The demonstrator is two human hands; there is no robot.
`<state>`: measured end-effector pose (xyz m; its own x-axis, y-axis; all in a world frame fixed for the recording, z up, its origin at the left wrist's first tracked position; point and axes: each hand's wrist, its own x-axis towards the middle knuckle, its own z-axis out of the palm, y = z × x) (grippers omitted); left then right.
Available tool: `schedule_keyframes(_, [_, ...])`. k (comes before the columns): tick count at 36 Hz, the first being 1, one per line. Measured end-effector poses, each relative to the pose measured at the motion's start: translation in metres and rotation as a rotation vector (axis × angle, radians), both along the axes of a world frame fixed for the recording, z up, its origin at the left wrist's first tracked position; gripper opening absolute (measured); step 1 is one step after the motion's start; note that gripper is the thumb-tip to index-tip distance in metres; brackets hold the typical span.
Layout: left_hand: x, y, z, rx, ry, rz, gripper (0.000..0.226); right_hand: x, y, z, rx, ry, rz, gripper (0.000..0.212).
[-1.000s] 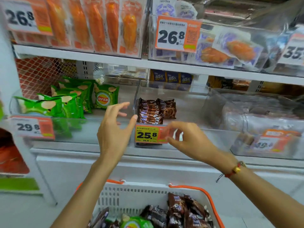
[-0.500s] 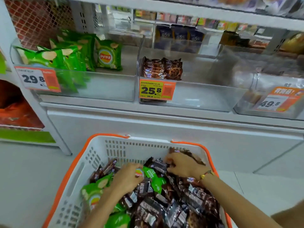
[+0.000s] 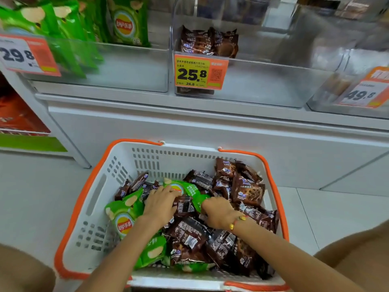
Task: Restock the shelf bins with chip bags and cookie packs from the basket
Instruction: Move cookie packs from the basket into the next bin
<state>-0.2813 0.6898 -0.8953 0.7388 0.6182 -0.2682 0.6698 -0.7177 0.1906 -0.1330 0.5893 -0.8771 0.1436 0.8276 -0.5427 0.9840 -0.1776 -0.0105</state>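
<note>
Right hand (image 3: pixel 219 211) has shifted left since 0.5 s ago, now grasping one green bag (image 3: pixel 189 191); left hand (image 3: pixel 160 204) rests flat on it. Basket (image 3: pixel 94 199): four green bags visible, brown packs (image 3: pixel 248 191) too heaped to count.

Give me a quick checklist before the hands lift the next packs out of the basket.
1. Left hand on the green chip bag: ok, touching; firm grip: cannot tell.
2. Right hand holding a cookie pack: cannot tell, fingers buried in the pile.
3. Basket has stock: ok.
4. Chip bin has room: ok, front is free.
5. Cookie bin has room: ok, few packs at the back.
</note>
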Motion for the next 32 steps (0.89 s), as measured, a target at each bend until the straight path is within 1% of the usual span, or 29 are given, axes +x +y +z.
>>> schedule_keyframes(3, [0.000,0.001,0.000,-0.034,0.011,-0.001,0.052,0.005,0.005,0.002,-0.009,0.117,-0.131,0.026])
schedule_keyframes(5, [0.002,0.004,0.005,-0.081,-0.032,0.011,0.052,0.015,0.011,0.004,0.010,0.188,-0.201,0.019])
schedule_keyframes(7, [0.007,0.006,0.014,-0.171,-0.148,0.073,0.044,0.024,0.017,0.012,0.039,0.277,-0.277,0.014])
schedule_keyframes(9, [0.013,0.010,0.029,-0.287,-0.306,0.200,0.028,0.033,0.024,0.028,0.098,0.428,-0.387,0.014])
schedule_keyframes(11, [0.019,0.015,0.047,-0.370,-0.405,0.326,0.022,0.040,0.030,0.049,0.180,0.569,-0.515,0.014])
schedule_keyframes(13, [0.024,0.022,0.063,-0.492,-0.461,0.402,0.029,0.047,0.037,0.066,0.286,0.735,-0.663,0.011])
schedule_keyframes(15, [0.026,0.024,0.081,-0.748,-0.486,0.478,0.051,0.048,0.043,0.079,0.445,0.869,-0.784,0.017])
schedule_keyframes(16, [0.027,0.026,0.088,-0.898,-0.503,0.520,0.063,0.048,0.047,0.082,0.541,0.883,-0.794,0.020])
schedule_keyframes(18, [0.027,0.030,0.097,-1.161,-0.574,0.600,0.080,0.041,0.052,0.089,0.692,0.858,-0.721,0.023])
schedule_keyframes(19, [0.027,0.031,0.099,-1.248,-0.613,0.632,0.082,0.035,0.053,0.092,0.738,0.835,-0.655,0.023])
schedule_keyframes(20, [0.026,0.032,0.103,-1.295,-0.641,0.658,0.081,0.030,0.053,0.093,0.771,0.793,-0.580,0.024])
schedule_keyframes(21, [0.026,0.031,0.107,-1.318,-0.666,0.677,0.078,0.024,0.053,0.094,0.797,0.724,-0.502,0.024])
schedule_keyframes(23, [0.027,0.028,0.111,-1.305,-0.726,0.711,0.073,0.015,0.053,0.096,0.819,0.587,-0.384,0.025])
schedule_keyframes(24, [0.027,0.026,0.112,-1.276,-0.760,0.733,0.069,0.013,0.053,0.097,0.806,0.568,-0.338,0.027])
schedule_keyframes(27, [0.024,0.022,0.111,-1.183,-0.815,0.769,0.061,0.011,0.051,0.101,0.687,0.611,-0.231,0.035])
schedule_keyframes(29, [0.020,0.022,0.108,-1.201,-0.860,0.749,0.059,0.014,0.051,0.106,0.688,0.626,-0.237,0.032])
schedule_keyframes(31, [0.018,0.021,0.106,-1.221,-0.911,0.705,0.061,0.021,0.052,0.112,0.771,0.635,-0.304,0.026])
schedule_keyframes(32, [0.017,0.021,0.107,-1.199,-0.914,0.683,0.065,0.026,0.053,0.115,0.816,0.626,-0.337,0.025])
